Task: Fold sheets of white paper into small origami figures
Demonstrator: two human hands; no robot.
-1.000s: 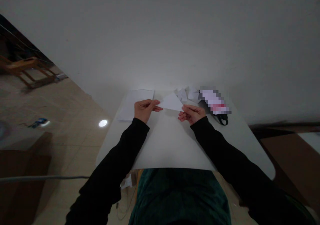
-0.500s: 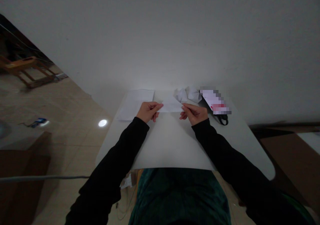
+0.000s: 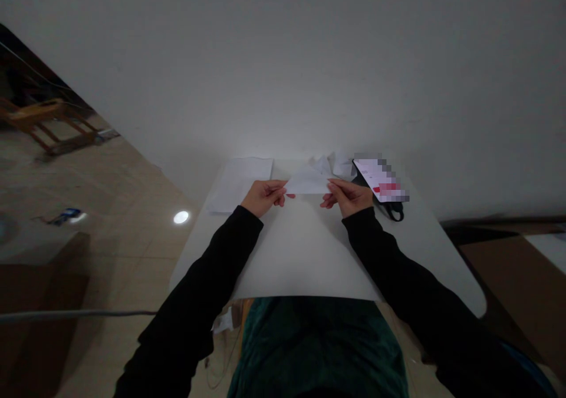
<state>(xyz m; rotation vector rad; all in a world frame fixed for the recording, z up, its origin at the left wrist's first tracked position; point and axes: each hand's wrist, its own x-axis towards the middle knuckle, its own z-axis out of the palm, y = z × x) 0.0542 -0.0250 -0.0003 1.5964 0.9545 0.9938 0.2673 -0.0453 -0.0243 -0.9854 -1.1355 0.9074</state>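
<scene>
A white paper folded into a triangle (image 3: 306,181) is held just above the white table (image 3: 305,256). My left hand (image 3: 264,196) pinches its left corner. The right corner sits between the closed fingers of my right hand (image 3: 350,197). The triangle's long edge runs level between the two hands, its tip pointing away from me. Both arms are in black sleeves.
A stack of white sheets (image 3: 241,183) lies at the table's back left. Crumpled or folded white papers (image 3: 332,165) sit at the back middle, beside a phone (image 3: 379,181) with a black strap. A wall rises right behind the table. Tiled floor and a wooden chair (image 3: 42,124) lie left.
The triangle has turned from tilted to level, and my right hand has risen slightly. Both hands kept their grip on the paper's corners.
</scene>
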